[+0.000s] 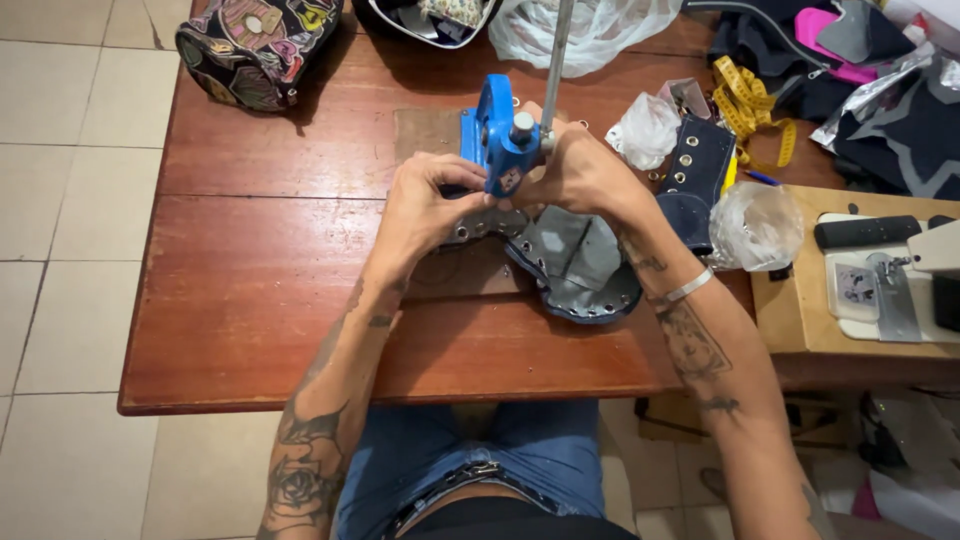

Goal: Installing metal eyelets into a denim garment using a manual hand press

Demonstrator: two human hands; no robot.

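I see the wooden counter (270,300) first, then a patterned bag (255,45) at its far left, contents hidden. Mid-counter stands a blue press (495,135). A grey fabric piece (575,262) with eyelets lies under it. My left hand (430,205) pinches the fabric edge; my right hand (580,170) curls around the press. A clear plastic bag (755,228) sits right, its contents unclear.
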